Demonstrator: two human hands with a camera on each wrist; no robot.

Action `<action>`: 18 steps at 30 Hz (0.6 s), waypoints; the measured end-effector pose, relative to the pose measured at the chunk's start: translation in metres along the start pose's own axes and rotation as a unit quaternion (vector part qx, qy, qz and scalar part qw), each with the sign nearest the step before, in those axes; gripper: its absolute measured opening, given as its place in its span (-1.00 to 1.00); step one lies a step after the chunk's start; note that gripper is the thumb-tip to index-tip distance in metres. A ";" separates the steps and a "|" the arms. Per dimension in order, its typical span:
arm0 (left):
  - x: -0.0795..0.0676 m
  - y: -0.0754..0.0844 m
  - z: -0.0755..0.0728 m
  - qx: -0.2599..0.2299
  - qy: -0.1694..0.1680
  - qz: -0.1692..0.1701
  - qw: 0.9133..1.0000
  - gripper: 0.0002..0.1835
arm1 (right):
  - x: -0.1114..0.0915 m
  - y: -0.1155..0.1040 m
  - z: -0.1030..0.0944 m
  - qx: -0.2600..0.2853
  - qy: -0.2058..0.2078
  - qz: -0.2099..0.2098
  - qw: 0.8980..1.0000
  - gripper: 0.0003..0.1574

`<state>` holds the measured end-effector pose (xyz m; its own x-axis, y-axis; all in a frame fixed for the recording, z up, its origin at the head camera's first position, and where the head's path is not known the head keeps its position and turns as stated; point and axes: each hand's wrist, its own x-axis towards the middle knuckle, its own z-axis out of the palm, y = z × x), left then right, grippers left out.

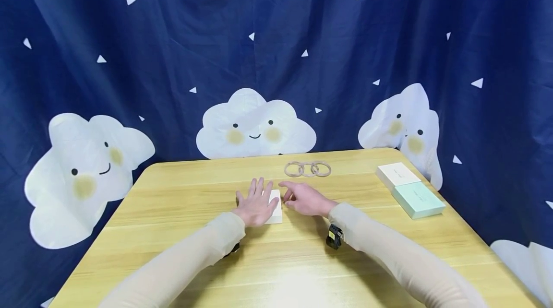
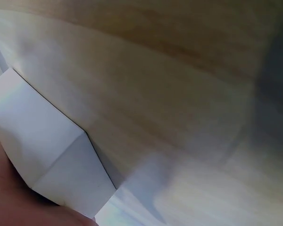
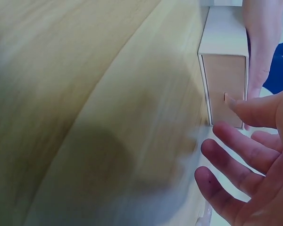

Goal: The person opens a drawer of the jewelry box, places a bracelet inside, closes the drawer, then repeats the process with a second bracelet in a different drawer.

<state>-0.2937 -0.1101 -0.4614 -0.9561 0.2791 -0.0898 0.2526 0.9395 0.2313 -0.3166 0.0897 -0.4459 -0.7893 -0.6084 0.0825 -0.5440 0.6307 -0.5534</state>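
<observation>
A small white drawer box (image 1: 275,207) lies on the table between the two hands. My left hand (image 1: 256,206) rests on it with fingers spread, covering much of its top. In the left wrist view the white box (image 2: 47,132) shows two faces beside part of that hand (image 2: 19,193). To the right is my right hand (image 1: 306,199), one finger reaching to the box. In the right wrist view that fingertip (image 3: 233,103) is at a small pull tab on the tan drawer front (image 3: 224,77); the other fingers are loosely bent. Whether it pinches the tab is hidden.
Three linked rings (image 1: 308,169) lie farther back on the wooden table (image 1: 186,250). A white box (image 1: 395,173) and a mint-green box (image 1: 418,199) sit end to end near the right edge. A dark blue cloud-patterned curtain (image 1: 173,58) hangs behind the table.
</observation>
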 end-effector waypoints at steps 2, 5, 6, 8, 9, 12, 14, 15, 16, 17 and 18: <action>-0.001 0.001 -0.001 -0.002 0.001 0.002 1.000 -0.26 | 0.001 0.001 0.002 -0.004 0.002 0.001 1.000 -0.25; -0.001 0.001 -0.002 0.000 0.000 0.002 1.000 -0.26 | 0.004 0.000 0.003 -0.006 0.005 0.005 1.000 -0.24; 0.000 0.001 -0.001 0.001 -0.001 0.000 1.000 -0.26 | 0.004 0.000 0.003 -0.003 0.007 0.009 1.000 -0.24; 0.001 0.000 -0.001 0.007 -0.009 -0.004 1.000 -0.25 | 0.006 -0.001 0.002 0.001 0.009 0.014 1.000 -0.24; 0.002 0.000 0.000 0.008 -0.012 -0.006 1.000 -0.24 | 0.006 -0.001 0.002 0.001 0.011 0.017 1.000 -0.24; 0.005 -0.003 0.003 0.010 -0.015 -0.010 1.000 -0.23 | 0.007 -0.002 0.002 0.000 0.016 0.017 1.000 -0.25; 0.006 -0.003 0.004 0.008 -0.013 -0.009 1.000 -0.23 | 0.007 -0.003 0.003 -0.004 0.019 0.013 1.000 -0.25; 0.006 -0.003 0.004 0.006 -0.011 -0.008 1.000 -0.23 | 0.007 -0.003 0.004 -0.005 0.020 0.012 1.000 -0.25; 0.006 -0.003 0.004 0.006 -0.011 -0.008 1.000 -0.23 | 0.008 -0.004 0.005 -0.004 0.021 0.011 1.000 -0.25; 0.006 -0.003 0.004 0.006 -0.012 -0.008 1.000 -0.23 | 0.008 -0.005 0.005 -0.004 0.022 0.012 1.000 -0.25; 0.005 -0.003 0.003 0.007 -0.013 -0.008 1.000 -0.23 | 0.008 -0.005 0.006 -0.004 0.023 0.014 1.000 -0.25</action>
<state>-0.2990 -0.1105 -0.4658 -0.9560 0.2685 -0.1181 0.2392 0.9466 0.2161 -0.3180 0.0788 -0.4473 -0.8158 -0.5687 0.1050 -0.5242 0.6504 -0.5498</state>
